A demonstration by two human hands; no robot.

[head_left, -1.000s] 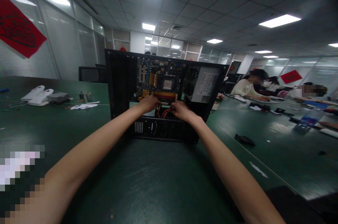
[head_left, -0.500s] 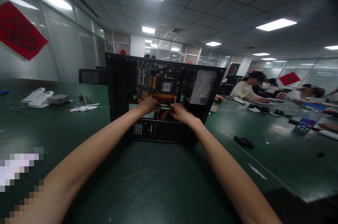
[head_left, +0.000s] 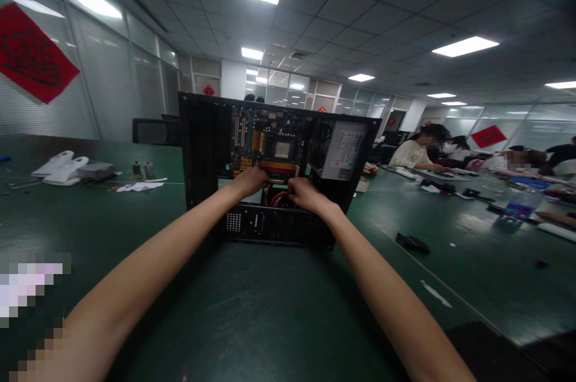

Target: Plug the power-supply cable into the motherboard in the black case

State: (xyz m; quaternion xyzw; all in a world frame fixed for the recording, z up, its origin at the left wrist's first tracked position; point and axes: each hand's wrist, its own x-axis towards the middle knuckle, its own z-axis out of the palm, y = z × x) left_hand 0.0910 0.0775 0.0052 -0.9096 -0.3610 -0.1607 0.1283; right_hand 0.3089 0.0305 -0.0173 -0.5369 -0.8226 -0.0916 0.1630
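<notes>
On the green tabletop [head_left: 270, 304] an open black metal computer case [head_left: 288, 229] stands upright, its dark circuit-covered motherboard [head_left: 292, 130] fixed inside and its grey box-shaped power supply [head_left: 346, 151] in the upper right part. Low in the case's middle, the left hand [head_left: 252, 181] and right hand [head_left: 303, 190], fingers curled nearly closed, flank thin red and yellow cables [head_left: 279, 197] below the orange-and-red slot row [head_left: 279, 171]; whether either grips anything, I cannot tell.

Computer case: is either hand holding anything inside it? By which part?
Cannot be told. The left hand and right hand are by the lower edge of the motherboard, near red cables; any grip is hidden.
</notes>
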